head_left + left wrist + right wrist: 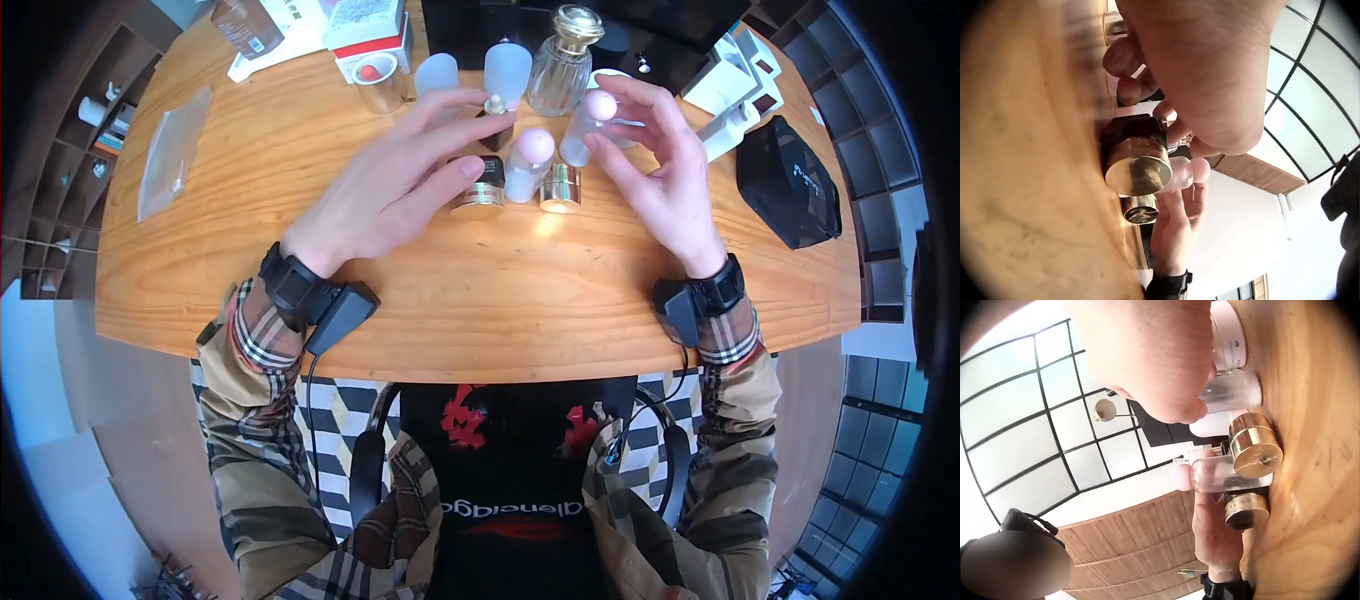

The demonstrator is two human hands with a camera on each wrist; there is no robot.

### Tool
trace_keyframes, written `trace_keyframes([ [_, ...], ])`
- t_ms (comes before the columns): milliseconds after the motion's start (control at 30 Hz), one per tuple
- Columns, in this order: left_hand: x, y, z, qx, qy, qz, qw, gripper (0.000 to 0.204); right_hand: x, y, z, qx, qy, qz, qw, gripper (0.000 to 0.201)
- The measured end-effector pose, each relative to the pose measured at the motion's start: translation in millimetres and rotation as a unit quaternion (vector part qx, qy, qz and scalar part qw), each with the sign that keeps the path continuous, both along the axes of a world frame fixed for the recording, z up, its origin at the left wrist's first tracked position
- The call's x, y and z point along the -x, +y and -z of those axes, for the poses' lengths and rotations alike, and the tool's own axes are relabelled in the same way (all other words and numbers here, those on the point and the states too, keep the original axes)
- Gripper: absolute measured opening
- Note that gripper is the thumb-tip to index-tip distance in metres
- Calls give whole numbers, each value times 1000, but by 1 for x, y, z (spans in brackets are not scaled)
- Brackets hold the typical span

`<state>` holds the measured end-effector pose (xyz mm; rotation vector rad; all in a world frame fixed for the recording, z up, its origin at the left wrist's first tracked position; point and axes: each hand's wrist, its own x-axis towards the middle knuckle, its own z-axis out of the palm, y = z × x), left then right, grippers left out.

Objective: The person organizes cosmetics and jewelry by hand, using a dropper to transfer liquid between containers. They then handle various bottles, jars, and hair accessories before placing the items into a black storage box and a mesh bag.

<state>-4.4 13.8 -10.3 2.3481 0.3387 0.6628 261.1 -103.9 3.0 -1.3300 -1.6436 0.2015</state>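
Note:
My left hand (385,185) reaches across the tabletop with its fingers extended around a small dark bottle (495,134) with a silver top. Its thumb lies over a black-lidded jar with a gold base (480,198). On the right, my right hand (665,150) holds a translucent bottle with a pink ball top (600,105) between thumb and fingers; the base of this bottle (1247,389) is at the table. A second pink-topped bottle (527,165) stands between the hands. Beside it is a gold jar (560,188), also seen in the left wrist view.
Two frosted rounded containers (508,72) and a glass perfume bottle with a gold cap (560,70) stand behind the hands. A black pouch (790,185) and a white bottle (728,132) lie right. At left are a clear plastic bag (172,155), a cup (380,88) and stacked boxes (366,30).

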Motion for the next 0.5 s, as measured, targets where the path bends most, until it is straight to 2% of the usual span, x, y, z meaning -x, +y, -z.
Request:
trace_keyframes([
  [367,20,3,-25,-59,59,-45,995,36,-8,-3,-1,3,9,24,1000,47],
  [433,25,5,-27,-50,79,-57,994,32,-13,-5,-1,-61,18,43,997,47],
  [467,23,7,-23,-92,24,-67,993,27,-14,-4,0,-101,49,45,993,46],
  [500,25,7,-22,-89,21,-63,994,27,-16,-4,0,-99,46,50,993,46],
])
